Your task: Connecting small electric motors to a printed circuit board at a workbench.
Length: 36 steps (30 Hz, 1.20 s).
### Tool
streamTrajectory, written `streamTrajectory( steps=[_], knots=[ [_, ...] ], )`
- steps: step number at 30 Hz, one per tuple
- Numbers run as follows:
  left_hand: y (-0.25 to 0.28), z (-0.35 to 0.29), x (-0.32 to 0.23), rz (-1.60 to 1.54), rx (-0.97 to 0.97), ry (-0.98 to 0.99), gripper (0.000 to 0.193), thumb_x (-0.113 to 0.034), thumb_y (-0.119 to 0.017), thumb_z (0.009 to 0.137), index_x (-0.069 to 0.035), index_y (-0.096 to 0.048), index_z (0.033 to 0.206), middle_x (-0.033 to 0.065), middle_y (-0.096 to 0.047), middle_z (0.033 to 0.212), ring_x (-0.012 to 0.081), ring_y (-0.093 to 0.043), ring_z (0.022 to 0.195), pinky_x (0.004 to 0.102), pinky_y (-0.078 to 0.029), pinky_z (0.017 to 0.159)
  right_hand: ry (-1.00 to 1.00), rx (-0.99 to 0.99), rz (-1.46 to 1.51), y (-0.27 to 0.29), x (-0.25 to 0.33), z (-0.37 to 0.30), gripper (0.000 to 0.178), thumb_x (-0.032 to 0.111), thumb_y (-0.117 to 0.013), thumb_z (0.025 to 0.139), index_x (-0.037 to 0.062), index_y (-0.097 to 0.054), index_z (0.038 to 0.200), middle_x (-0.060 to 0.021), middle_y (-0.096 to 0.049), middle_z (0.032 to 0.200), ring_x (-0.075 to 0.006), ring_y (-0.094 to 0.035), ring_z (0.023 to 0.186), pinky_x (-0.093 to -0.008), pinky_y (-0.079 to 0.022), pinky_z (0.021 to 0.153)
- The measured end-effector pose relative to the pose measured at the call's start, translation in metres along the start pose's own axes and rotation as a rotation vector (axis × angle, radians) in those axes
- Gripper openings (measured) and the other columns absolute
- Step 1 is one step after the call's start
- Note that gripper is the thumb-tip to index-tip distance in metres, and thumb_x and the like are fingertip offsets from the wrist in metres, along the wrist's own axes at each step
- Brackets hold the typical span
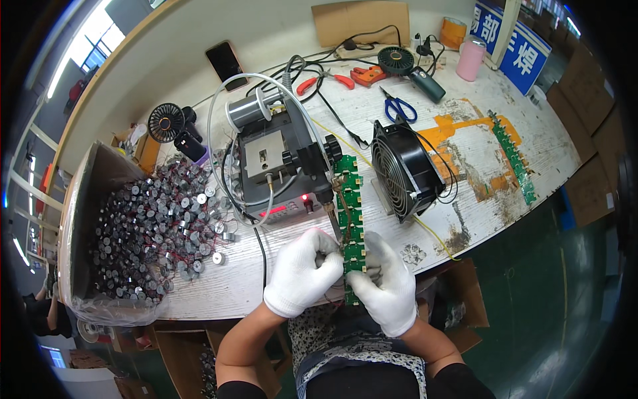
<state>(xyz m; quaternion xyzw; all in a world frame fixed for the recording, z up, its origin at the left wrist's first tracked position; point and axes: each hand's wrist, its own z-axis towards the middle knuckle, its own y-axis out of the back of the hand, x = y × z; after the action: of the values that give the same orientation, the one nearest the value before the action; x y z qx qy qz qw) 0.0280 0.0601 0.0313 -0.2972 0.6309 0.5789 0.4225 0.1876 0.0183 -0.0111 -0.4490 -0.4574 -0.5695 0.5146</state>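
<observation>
A long green circuit board strip (pixel 351 229) runs away from me, below the tip of a soldering iron (pixel 333 216) held on a soldering station (pixel 279 159). My right hand (pixel 387 286), in a white glove, is closed on the strip's near part, with fingers at its right edge and over its face. On the left side, my gloved left hand (pixel 302 274) is closed in a pinch right beside the strip, near the iron's tip. Whatever lies between those fingers is hidden. A spool of solder wire (pixel 249 112) is mounted at the station's back.
Many small round motors with wires (pixel 159 226) spill from a plastic-lined box (pixel 80 246) at left. Right of the strip stands a black square fan (pixel 407 169). Farther off lie blue scissors (pixel 400 108), red-handled pliers (pixel 325 82), a phone (pixel 226 65) and another board strip (pixel 512 158).
</observation>
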Motion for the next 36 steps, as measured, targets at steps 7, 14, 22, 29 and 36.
streamTrajectory(
  steps=[7,14,22,29,36],
  knots=[
    [-0.002,0.0004,0.0042,0.015,0.022,0.046,0.012,-0.01,-0.064,0.08,0.0,-0.059,0.084,0.0079,-0.063,0.069,0.0119,-0.06,0.06,0.0278,-0.05,0.059,-0.03,-0.014,0.009,-0.0016,-0.0025,0.0003,0.062,0.002,-0.07,0.078,-0.0072,-0.047,0.134,-0.017,-0.068,0.101,-0.0167,-0.067,0.076,-0.0283,-0.055,0.067],
    [-0.0039,-0.0001,0.0073,0.018,0.018,0.057,0.011,-0.01,-0.064,0.08,0.0,-0.06,0.083,0.0075,-0.063,0.069,0.0122,-0.058,0.059,0.0281,-0.049,0.059,-0.123,0.009,0.025,0.0002,0.0013,0.0,0.063,0.003,-0.07,0.079,-0.0071,-0.045,0.136,-0.0154,-0.069,0.096,-0.0151,-0.067,0.073,-0.0275,-0.055,0.067],
    [-0.0058,-0.0017,0.0094,-0.046,-0.026,0.045,0.009,-0.009,-0.064,0.08,0.0,-0.06,0.083,0.0083,-0.064,0.073,0.0129,-0.059,0.063,0.0278,-0.05,0.062,-0.12,0.034,0.026,0.0005,0.0015,0.002,0.066,-0.003,-0.068,0.078,-0.0056,-0.041,0.139,-0.0091,-0.066,0.094,-0.0105,-0.063,0.077,-0.0242,-0.052,0.071],
    [-0.0036,-0.0019,0.0016,-0.055,-0.023,0.063,0.01,-0.009,-0.064,0.08,0.0,-0.06,0.083,0.0085,-0.064,0.073,0.0129,-0.059,0.063,0.0279,-0.05,0.062,-0.033,0.031,0.011,0.0007,-0.0002,0.0022,0.065,-0.003,-0.068,0.078,-0.0051,-0.043,0.138,-0.0092,-0.066,0.095,-0.0106,-0.063,0.077,-0.0245,-0.053,0.071],
    [-0.0052,-0.003,0.0034,-0.063,-0.045,0.066,0.01,-0.008,-0.064,0.08,0.0,-0.059,0.082,0.0092,-0.064,0.072,0.0132,-0.06,0.062,0.0281,-0.05,0.061,0.027,0.023,-0.083,0.001,0.0017,0.0005,0.064,0.0,-0.071,0.076,-0.0035,-0.046,0.135,-0.0126,-0.065,0.1,-0.0133,-0.064,0.076,-0.0264,-0.054,0.07]
  ],
)
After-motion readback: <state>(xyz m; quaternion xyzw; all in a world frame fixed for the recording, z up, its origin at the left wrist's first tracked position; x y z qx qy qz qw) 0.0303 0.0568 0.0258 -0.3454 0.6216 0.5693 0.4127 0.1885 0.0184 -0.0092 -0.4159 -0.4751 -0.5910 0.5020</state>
